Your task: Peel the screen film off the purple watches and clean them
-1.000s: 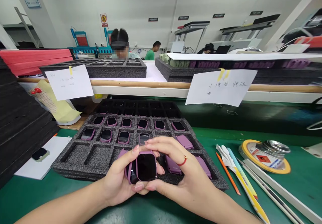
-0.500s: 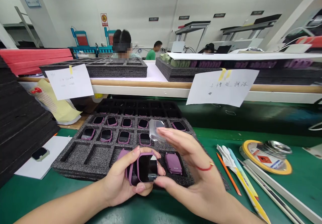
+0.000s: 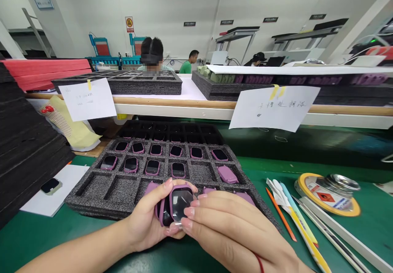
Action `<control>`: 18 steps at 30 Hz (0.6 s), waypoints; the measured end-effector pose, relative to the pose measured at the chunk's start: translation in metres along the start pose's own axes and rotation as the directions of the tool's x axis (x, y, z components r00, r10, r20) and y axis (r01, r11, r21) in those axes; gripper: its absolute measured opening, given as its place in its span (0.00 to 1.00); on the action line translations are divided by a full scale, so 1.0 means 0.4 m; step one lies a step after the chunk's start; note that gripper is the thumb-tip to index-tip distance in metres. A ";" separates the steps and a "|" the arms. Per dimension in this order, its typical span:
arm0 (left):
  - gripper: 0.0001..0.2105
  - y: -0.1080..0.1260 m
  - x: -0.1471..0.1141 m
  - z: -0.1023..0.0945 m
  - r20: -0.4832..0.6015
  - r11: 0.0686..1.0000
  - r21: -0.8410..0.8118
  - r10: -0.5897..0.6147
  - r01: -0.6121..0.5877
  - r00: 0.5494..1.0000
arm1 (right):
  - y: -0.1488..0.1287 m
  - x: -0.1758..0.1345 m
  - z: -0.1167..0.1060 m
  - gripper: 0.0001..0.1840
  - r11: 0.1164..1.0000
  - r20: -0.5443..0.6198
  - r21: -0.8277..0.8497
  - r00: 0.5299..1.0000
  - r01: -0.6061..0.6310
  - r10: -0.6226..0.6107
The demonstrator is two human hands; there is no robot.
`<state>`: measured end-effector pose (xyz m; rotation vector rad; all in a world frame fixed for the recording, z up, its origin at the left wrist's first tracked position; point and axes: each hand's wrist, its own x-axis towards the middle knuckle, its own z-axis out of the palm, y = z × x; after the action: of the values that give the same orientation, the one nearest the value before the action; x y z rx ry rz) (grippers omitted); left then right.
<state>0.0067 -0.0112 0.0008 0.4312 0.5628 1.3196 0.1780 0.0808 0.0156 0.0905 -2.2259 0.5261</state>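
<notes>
My left hand is wrapped around two purple smartwatch cases, one partly behind the other. The front smartwatch has its dark screen turned up toward me. A clear plastic film lies against that screen, and the bent fingers of my right hand hold its right side. My right thumb is hidden. Right behind my hands is a grey foam tray with several purple watches in its pockets. Some lie screen up, and others, such as the purple watch case, show their backs.
To the right lie an orange stick, pens, metal strips and a yellow tape roll. A watch on white paper and stacked black foam are at left. A shelf with trays runs across; people sit beyond.
My right hand has come down and left, bringing the clear film from above the tray onto the front watch's screen. My left hand keeps its hold in nearly the same place.
</notes>
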 end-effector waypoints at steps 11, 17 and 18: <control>0.20 -0.026 -0.004 0.011 -0.067 0.972 0.210 0.121 -0.104 0.990 | -0.008 0.018 0.034 0.33 0.986 0.021 -0.003 0.986 -0.166 0.166; 0.18 -0.014 0.001 0.000 -0.056 0.994 0.077 0.079 -0.075 0.995 | 0.006 0.025 0.015 0.33 0.979 -0.043 0.102 0.982 -0.178 0.183; 0.18 -0.012 0.001 -0.001 -0.060 0.995 0.072 0.072 -0.067 0.996 | 0.009 0.028 0.012 0.32 0.981 -0.042 0.099 0.985 -0.165 0.169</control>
<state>0.0100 -0.0118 -0.0025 0.4724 0.6525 1.3868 0.1665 0.0832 0.0201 -0.0602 -2.1707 0.7188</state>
